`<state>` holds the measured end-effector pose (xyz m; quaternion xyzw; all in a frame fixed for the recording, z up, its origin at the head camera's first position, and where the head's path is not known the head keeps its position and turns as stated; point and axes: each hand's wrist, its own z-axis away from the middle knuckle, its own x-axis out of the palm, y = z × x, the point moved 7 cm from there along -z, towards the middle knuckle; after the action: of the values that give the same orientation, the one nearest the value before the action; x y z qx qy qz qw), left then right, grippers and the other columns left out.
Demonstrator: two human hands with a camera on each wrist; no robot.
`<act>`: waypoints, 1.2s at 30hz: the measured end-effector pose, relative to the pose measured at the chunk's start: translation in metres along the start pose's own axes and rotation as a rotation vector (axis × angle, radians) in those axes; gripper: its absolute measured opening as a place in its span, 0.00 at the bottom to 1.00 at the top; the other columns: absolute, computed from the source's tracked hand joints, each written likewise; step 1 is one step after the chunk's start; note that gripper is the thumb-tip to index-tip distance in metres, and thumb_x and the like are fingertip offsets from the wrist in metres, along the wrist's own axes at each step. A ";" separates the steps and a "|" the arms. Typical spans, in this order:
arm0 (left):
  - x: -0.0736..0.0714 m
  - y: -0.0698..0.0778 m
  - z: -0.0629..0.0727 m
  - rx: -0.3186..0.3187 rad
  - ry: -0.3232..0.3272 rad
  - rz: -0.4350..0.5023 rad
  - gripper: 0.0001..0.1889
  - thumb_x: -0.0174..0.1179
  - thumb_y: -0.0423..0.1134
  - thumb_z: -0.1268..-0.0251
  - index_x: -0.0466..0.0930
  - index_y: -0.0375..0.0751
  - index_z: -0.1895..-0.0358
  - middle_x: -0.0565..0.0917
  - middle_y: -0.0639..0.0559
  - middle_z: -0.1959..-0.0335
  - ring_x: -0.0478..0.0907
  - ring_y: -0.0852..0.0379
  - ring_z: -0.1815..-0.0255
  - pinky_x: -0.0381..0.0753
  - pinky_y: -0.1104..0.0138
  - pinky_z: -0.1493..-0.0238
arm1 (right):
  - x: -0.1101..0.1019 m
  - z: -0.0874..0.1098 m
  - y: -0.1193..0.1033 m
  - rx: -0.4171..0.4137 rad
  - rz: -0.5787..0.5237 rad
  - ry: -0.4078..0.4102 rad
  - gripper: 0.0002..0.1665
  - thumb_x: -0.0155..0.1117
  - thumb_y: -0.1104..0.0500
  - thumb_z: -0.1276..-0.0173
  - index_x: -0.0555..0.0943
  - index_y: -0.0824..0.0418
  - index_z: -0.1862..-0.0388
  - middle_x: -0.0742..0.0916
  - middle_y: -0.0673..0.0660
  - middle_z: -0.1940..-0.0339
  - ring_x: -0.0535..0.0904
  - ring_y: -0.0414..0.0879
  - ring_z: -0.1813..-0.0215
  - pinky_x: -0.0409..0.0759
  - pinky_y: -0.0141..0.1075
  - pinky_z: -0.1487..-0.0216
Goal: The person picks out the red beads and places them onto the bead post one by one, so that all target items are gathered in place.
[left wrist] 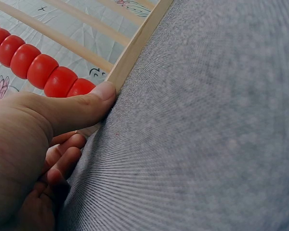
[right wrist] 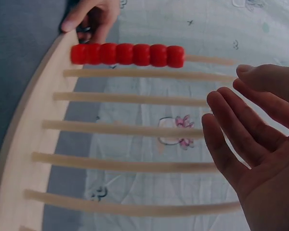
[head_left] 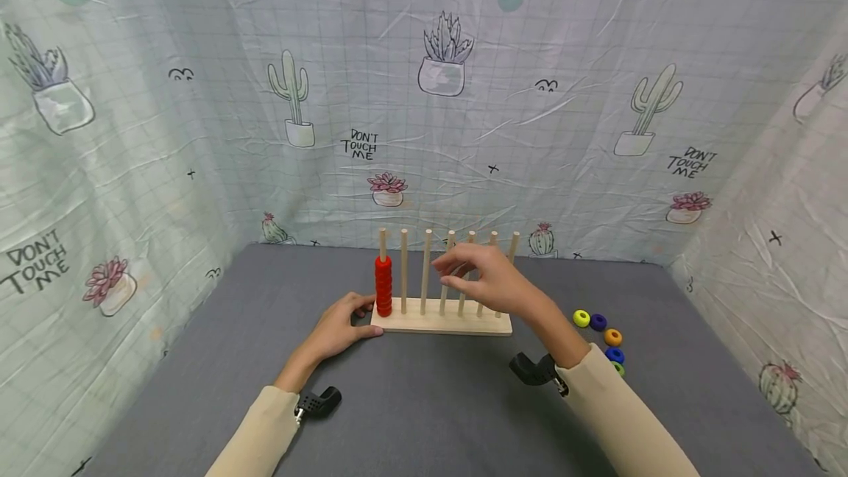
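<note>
A wooden bead stand (head_left: 444,324) with a row of upright pegs sits on the table in the head view. Its leftmost peg carries a stack of several red beads (head_left: 383,285), with the bare peg tip above them. My left hand (head_left: 338,326) holds the left end of the base; in the left wrist view the thumb (left wrist: 84,106) presses the front edge beside the lowest red bead. Over the middle pegs hovers my right hand (head_left: 490,280), fingers loosely bent. In the right wrist view nothing shows between its fingers (right wrist: 226,156). The other pegs carry no beads.
To the right of the stand, loose beads lie on the grey tabletop (head_left: 437,403): a yellow-green bead (head_left: 581,319), a purple bead (head_left: 598,322), an orange bead (head_left: 612,338), a blue bead (head_left: 615,356) and a green one partly behind the right sleeve. A printed curtain (head_left: 464,131) hangs around.
</note>
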<state>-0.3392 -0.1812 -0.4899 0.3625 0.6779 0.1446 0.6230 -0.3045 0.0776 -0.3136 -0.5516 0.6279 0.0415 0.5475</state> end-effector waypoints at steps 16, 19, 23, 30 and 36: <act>-0.001 0.004 0.001 0.011 -0.004 0.010 0.38 0.77 0.52 0.42 0.78 0.41 0.30 0.82 0.51 0.51 0.78 0.57 0.51 0.76 0.60 0.49 | 0.005 0.073 0.055 0.149 -0.004 0.016 0.14 0.67 0.60 0.25 0.86 0.60 0.43 0.89 0.61 0.49 0.87 0.47 0.51 0.86 0.39 0.50; -0.001 0.003 0.001 0.017 0.001 0.012 0.38 0.77 0.52 0.43 0.78 0.40 0.30 0.82 0.51 0.51 0.78 0.57 0.51 0.76 0.60 0.49 | 0.003 0.088 0.066 0.189 -0.004 0.025 0.14 0.67 0.59 0.25 0.86 0.57 0.43 0.89 0.59 0.49 0.87 0.46 0.50 0.86 0.39 0.49; -0.001 0.002 0.001 0.013 0.001 0.008 0.38 0.77 0.52 0.43 0.78 0.41 0.30 0.82 0.52 0.51 0.78 0.57 0.51 0.76 0.60 0.50 | -0.001 0.106 0.080 0.225 0.003 0.035 0.14 0.67 0.59 0.25 0.86 0.58 0.43 0.89 0.59 0.49 0.87 0.45 0.51 0.86 0.39 0.50; -0.001 0.002 0.001 0.004 -0.004 0.008 0.38 0.77 0.52 0.43 0.78 0.41 0.30 0.82 0.52 0.50 0.78 0.57 0.51 0.76 0.59 0.49 | -0.011 0.134 0.095 0.300 0.035 0.053 0.15 0.67 0.57 0.26 0.86 0.57 0.43 0.90 0.59 0.48 0.87 0.43 0.51 0.86 0.37 0.50; -0.001 0.002 0.000 0.002 -0.008 0.015 0.38 0.77 0.52 0.43 0.78 0.41 0.29 0.82 0.51 0.50 0.78 0.57 0.51 0.76 0.59 0.49 | -0.020 0.154 0.105 0.338 0.057 0.082 0.14 0.69 0.57 0.27 0.87 0.58 0.45 0.90 0.59 0.49 0.87 0.40 0.53 0.86 0.36 0.53</act>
<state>-0.3387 -0.1805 -0.4884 0.3687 0.6729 0.1470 0.6242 -0.2868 0.2322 -0.4184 -0.4351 0.6630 -0.0718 0.6050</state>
